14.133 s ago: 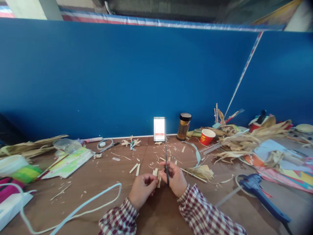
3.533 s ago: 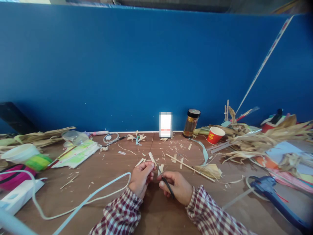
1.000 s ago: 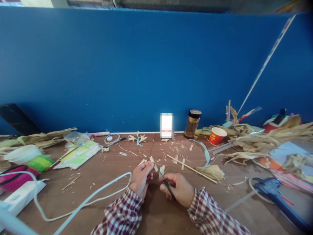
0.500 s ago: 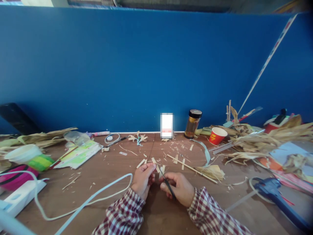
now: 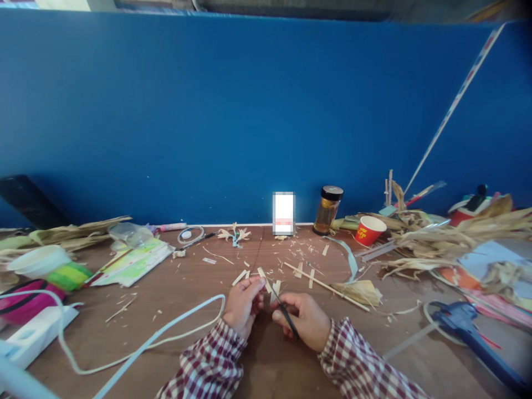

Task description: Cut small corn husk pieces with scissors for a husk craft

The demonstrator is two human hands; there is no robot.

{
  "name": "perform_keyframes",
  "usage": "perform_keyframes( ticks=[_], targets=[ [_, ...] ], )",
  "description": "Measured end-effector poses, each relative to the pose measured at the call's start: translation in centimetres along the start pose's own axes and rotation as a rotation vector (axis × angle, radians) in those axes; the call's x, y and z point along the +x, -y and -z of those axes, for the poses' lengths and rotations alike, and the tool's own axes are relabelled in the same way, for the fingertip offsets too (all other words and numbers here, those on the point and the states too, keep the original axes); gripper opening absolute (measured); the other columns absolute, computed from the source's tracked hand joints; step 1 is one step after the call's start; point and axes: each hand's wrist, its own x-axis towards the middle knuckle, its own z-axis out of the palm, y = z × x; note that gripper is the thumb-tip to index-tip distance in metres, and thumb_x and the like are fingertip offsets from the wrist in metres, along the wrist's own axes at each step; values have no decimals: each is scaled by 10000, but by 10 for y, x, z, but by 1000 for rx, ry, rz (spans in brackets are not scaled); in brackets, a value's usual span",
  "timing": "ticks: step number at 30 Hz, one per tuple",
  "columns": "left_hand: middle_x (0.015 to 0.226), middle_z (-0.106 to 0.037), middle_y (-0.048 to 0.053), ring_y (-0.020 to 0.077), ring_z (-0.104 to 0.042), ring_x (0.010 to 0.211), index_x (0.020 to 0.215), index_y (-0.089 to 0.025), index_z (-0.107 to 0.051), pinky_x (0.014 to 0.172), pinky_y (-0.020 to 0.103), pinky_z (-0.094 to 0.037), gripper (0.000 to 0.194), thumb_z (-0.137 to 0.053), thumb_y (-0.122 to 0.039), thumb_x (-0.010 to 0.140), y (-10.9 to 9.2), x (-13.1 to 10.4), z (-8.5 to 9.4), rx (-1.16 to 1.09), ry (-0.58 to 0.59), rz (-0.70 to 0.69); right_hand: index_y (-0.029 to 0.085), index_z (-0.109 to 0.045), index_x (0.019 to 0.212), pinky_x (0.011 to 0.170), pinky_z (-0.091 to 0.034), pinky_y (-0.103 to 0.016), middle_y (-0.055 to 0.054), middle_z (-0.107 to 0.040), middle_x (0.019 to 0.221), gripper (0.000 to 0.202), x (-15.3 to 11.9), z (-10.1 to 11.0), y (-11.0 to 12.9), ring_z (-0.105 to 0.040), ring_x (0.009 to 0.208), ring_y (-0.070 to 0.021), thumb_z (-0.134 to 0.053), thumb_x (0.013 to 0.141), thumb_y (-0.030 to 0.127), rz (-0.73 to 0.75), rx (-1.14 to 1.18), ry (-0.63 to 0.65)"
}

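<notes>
Between thumb and fingers, my left hand (image 5: 245, 303) pinches a short pale husk strip (image 5: 263, 279) above the brown table. My right hand (image 5: 305, 321) is closed around dark scissors (image 5: 286, 317), whose tips point up and left to the strip. The hands are apart, with a small gap between them. Other cut pale strips (image 5: 239, 277) lie just beyond my fingers, and two more (image 5: 311, 278) rest by a long thin stick (image 5: 326, 286). Farther back sits a small flower-like husk piece (image 5: 235, 235) with a light blue middle.
A lidded jar (image 5: 328, 210) and red paper cup (image 5: 371, 230) stand at the back. Dried husks (image 5: 432, 244) are heaped right, above a blue glue gun (image 5: 477, 338). White cables (image 5: 158, 335), a power strip (image 5: 41, 332) and a pale bowl (image 5: 39, 261) occupy the left.
</notes>
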Motion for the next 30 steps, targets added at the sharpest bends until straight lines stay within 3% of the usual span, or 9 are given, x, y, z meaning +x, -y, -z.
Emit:
perform_keyframes(
  ticks=[6, 9, 11, 14, 16, 19, 21, 25, 30],
  targets=[
    [527, -510, -45, 23, -403, 400, 670, -130, -560, 363, 123, -314, 221, -709, -277, 598, 1, 0, 1, 18, 11, -24, 148, -598, 878, 419, -381, -178, 49, -510, 482, 297, 0, -1, 0, -472, 415, -80, -596, 702, 387, -11, 14, -20],
    [445, -469, -67, 34, -360, 360, 654, -139, -562, 355, 148, -280, 235, -688, -327, 594, -2, 4, 5, 139, -32, -102, 152, -588, 909, 419, -387, -182, 51, -511, 494, 314, 1, 1, 0, -469, 417, -77, -594, 702, 388, -4, 36, -53],
    [391, -442, -70, 51, -348, 337, 622, -145, -575, 354, 171, -270, 217, -660, -345, 607, -7, 9, 12, 313, -105, -230, 152, -580, 936, 418, -390, -184, 50, -515, 504, 343, 3, 3, 0, -474, 425, -79, -594, 700, 400, 8, 53, -100],
    [516, -598, -7, 120, -526, 482, 635, -161, -633, 481, 213, -390, 130, -652, -283, 595, -15, 18, 25, 658, -216, -459, 148, -574, 945, 429, -403, -190, 47, -521, 516, 368, 6, 8, 0, -488, 445, -84, -607, 688, 409, 31, 82, -190],
    [614, -647, 16, 155, -577, 576, 733, -174, -661, 569, 246, -428, 148, -622, -269, 626, -18, 21, 32, 870, -275, -531, 146, -570, 939, 442, -412, -198, 44, -524, 521, 368, 8, 11, 1, -491, 453, -87, -614, 685, 408, 43, 101, -233],
    [757, -656, 45, 174, -593, 689, 960, -172, -629, 657, 274, -432, 284, -556, -266, 702, -18, 16, 32, 1131, -332, -658, 145, -560, 935, 465, -426, -208, 38, -528, 545, 370, 10, 14, 1, -503, 484, -93, -605, 697, 424, 71, 149, -284],
    [817, -643, 56, 174, -586, 744, 994, -173, -610, 688, 272, -419, 282, -508, -263, 748, -14, 8, 24, 1259, -306, -748, 145, -559, 925, 480, -435, -214, 35, -529, 561, 376, 12, 14, 0, -515, 508, -99, -606, 694, 439, 93, 168, -314],
    [816, -646, 30, 168, -584, 738, 859, -235, -640, 629, 248, -385, 193, -471, -293, 787, 1, -9, 2, 1503, -69, -661, 151, -561, 915, 474, -438, -228, 32, -534, 563, 396, 13, 14, -1, -518, 505, -109, -609, 680, 466, 101, 162, -325],
    [911, -623, 49, 171, -576, 743, 1000, -241, -585, 614, 246, -362, 258, -490, -331, 778, 13, -17, -6, 1646, -86, -556, 163, -563, 910, 480, -436, -231, 39, -529, 540, 372, 12, 14, 1, -515, 494, -112, -604, 687, 457, 95, 167, -308]
  ],
)
